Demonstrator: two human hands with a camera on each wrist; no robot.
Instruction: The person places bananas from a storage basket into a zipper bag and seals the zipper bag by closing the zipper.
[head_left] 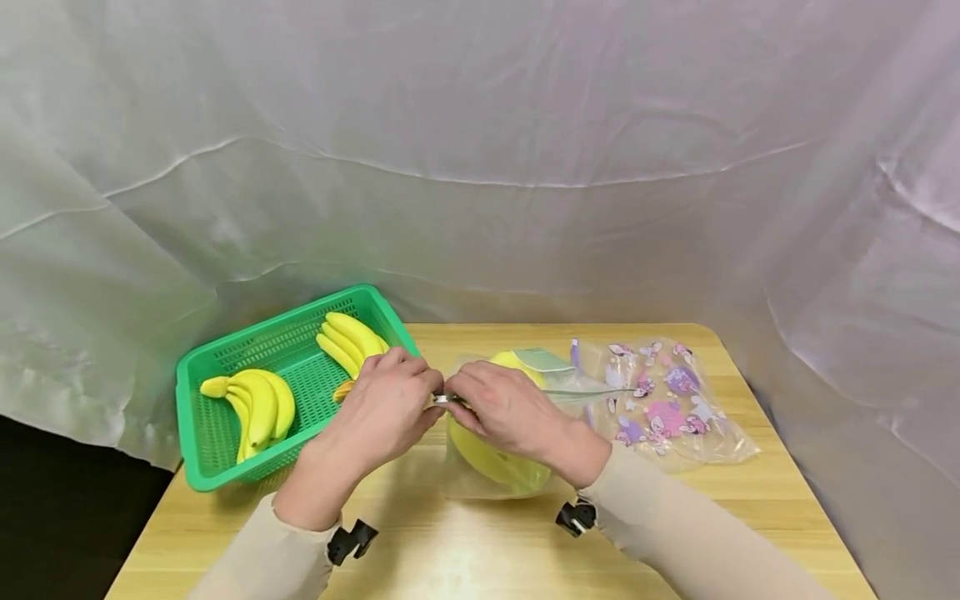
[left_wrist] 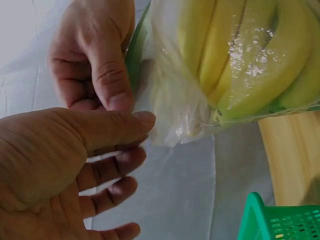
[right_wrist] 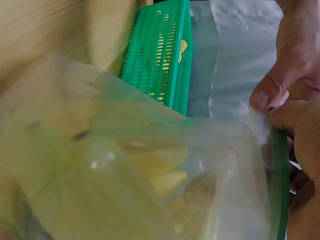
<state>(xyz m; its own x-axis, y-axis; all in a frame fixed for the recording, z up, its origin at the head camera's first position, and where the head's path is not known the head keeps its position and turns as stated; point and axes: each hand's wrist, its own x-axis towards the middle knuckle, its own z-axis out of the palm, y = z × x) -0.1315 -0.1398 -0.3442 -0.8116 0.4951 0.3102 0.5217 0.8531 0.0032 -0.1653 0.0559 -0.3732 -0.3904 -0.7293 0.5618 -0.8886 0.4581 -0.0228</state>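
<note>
Bag point(head_left: 480, 485) in left hand point(head_left: 384, 410) and right hand point(head_left: 516, 410), zip edge point(head_left: 588, 392) crosswise, left-to-right.

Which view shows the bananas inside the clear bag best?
The left wrist view: the bananas appear large there, individual fruits distinct through the clear bag, though cut off by the frame. The head view shows them smaller, partly behind the right hand; in the right wrist view they look blurred and hazy through the plastic.

No lettering, number or brand can be read anywhere; the printed bag point(head_left: 712, 442) at the right of the head view bears pink and purple figures point(head_left: 666, 418), perhaps too small for words to show.
</note>
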